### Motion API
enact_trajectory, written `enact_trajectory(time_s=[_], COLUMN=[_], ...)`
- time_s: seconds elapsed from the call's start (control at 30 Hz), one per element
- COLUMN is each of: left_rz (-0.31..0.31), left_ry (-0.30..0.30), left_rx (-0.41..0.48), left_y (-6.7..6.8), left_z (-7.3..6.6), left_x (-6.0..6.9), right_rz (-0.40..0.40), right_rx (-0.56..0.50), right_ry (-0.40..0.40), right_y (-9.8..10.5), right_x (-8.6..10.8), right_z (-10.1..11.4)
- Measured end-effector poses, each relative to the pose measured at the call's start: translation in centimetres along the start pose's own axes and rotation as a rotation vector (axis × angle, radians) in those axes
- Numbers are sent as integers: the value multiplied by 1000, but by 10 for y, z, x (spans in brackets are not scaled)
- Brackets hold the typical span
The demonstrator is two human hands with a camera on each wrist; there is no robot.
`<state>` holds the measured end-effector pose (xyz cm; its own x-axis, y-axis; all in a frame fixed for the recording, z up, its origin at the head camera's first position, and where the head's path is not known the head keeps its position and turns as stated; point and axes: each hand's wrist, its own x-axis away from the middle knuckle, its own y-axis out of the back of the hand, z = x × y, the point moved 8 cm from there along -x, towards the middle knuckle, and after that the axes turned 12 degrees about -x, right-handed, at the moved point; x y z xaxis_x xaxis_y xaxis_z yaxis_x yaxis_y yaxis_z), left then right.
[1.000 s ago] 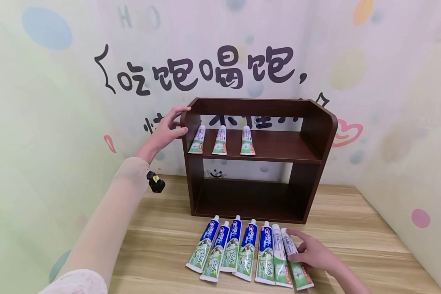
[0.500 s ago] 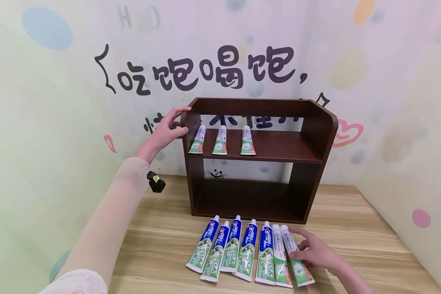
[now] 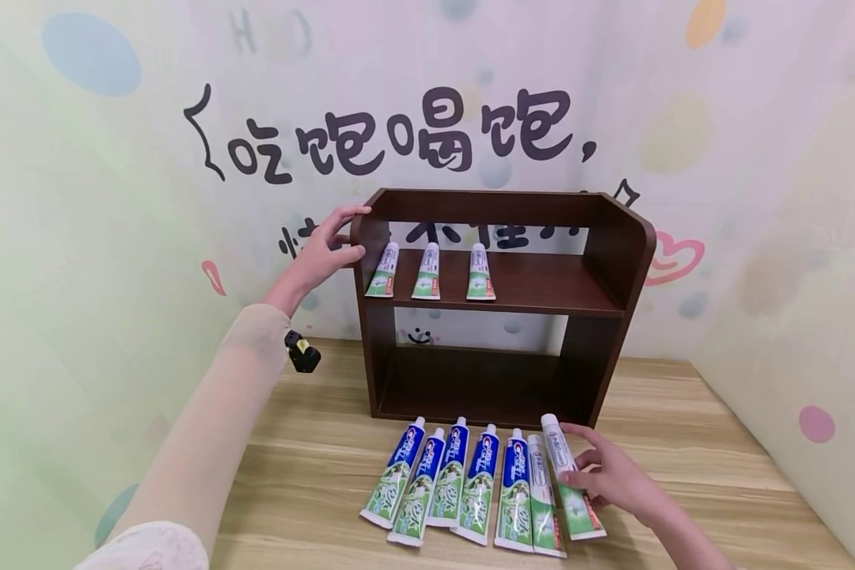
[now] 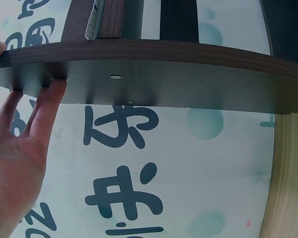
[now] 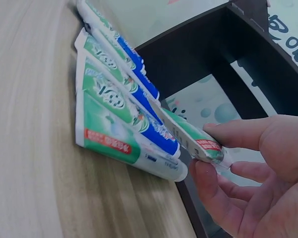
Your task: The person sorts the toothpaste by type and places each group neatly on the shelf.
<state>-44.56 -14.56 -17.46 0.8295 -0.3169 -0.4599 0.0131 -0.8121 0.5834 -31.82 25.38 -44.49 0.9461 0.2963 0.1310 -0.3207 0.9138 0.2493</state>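
Observation:
My left hand rests against the upper left side of the dark brown shelf; in the left wrist view its fingertips touch the side panel. With thumb and fingers my right hand pinches a white and green toothpaste tube, raised off the table in the right wrist view. Beside it lies another white and green tube, then several blue and green tubes in a row. Three white and green tubes lie on the upper shelf level, toward the left and middle.
The wooden table extends around the shelf and in front of it. A patterned wall sheet with black lettering stands behind, and pale side walls close in at left and right. A small black device is by my left wrist.
The tube in my right hand has moved up and slightly left toward the shelf, leaving its place beside the neighbouring tube. My left hand stays where it was.

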Motion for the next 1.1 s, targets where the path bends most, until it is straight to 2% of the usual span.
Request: enact_trajectory(time_s=[0.37,0.63,0.9,1.1], left_rz=[-5,4,1,0], left_ry=[7,1,8,2], left_rx=[-1,14,15,16], left_y=[1,0,-1,-1], left_z=[1,0,0,-1], left_x=[0,0,1,1], right_rz=[7,-39,-38,-59], right_rx=[-34,-1,-19,24], right_ry=[74,116,164,182], right_y=[3,7,12,19], right_x=[0,1,3,4], right_z=[25,48,72,91])
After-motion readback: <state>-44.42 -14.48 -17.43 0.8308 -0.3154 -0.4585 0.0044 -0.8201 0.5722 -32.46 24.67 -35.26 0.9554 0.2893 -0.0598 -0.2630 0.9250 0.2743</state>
